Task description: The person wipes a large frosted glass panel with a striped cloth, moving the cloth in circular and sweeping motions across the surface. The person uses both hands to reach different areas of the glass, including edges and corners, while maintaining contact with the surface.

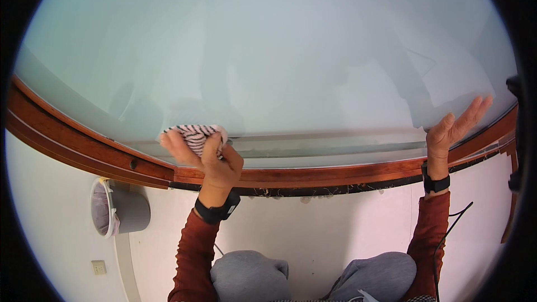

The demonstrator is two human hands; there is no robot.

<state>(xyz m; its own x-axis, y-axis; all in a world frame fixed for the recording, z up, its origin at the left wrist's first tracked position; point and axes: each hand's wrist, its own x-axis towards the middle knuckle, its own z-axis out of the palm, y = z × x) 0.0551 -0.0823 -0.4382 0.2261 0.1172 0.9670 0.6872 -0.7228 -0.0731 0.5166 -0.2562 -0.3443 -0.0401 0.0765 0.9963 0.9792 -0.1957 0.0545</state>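
My left hand (pixel 220 163) holds a striped cloth (pixel 194 137), pink-white with dark stripes, at the near edge of a glass pane (pixel 293 71). The thumb lies across the cloth and the other fingers are slightly blurred. Farther right, my right hand (pixel 451 131) is empty, its fingers extended and spread from the thumb. It is over the pane's near right edge; whether it touches the glass, I cannot tell. A reddish-brown wooden frame (pixel 319 177) borders the glass. Faint reflections of both arms show in the pane. Each wrist wears a black band.
A grey bin (pixel 132 211) with a plastic liner is below the frame at left, near a wall socket (pixel 99 267). My knees (pixel 251 276) are at the bottom. A black cable (pixel 451 233) runs by my right forearm. Dark objects (pixel 514 134) line the right rim.
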